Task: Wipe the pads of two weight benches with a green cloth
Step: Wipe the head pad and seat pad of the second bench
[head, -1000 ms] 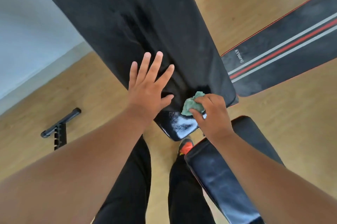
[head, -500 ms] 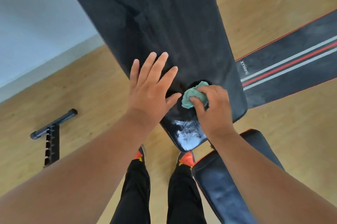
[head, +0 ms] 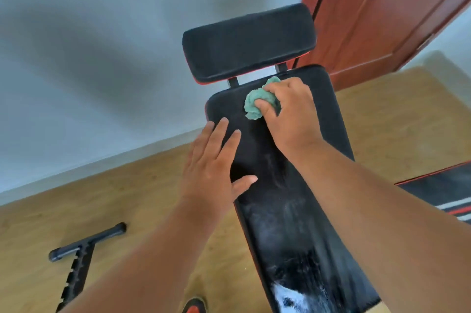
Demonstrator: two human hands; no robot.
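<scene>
Wooden flooring (head: 132, 200) and a pale wall (head: 102, 45) fill the left of the frame; a red-brown door (head: 382, 19) occupies the upper right. Your right hand (head: 290, 114) is curled around the green cloth (head: 257, 103), bunching it between thumb and fingers and pressing it onto the upper end of the long back pad (head: 293, 210), just above frame centre. Your left hand (head: 214, 167) lies flat with fingers spread, palm down on the left edge of the same pad, below and left of the cloth. A separate head pad (head: 247, 45) sits just above the cloth, across a narrow gap bridged by two brackets. Whitish smears mark the pad surface toward the lower frame. A second striped pad (head: 443, 195) shows at the right edge. A black notched bar (head: 81, 256) lies on the floor at lower left. A red and black shoe (head: 195, 306) appears at the bottom edge.
</scene>
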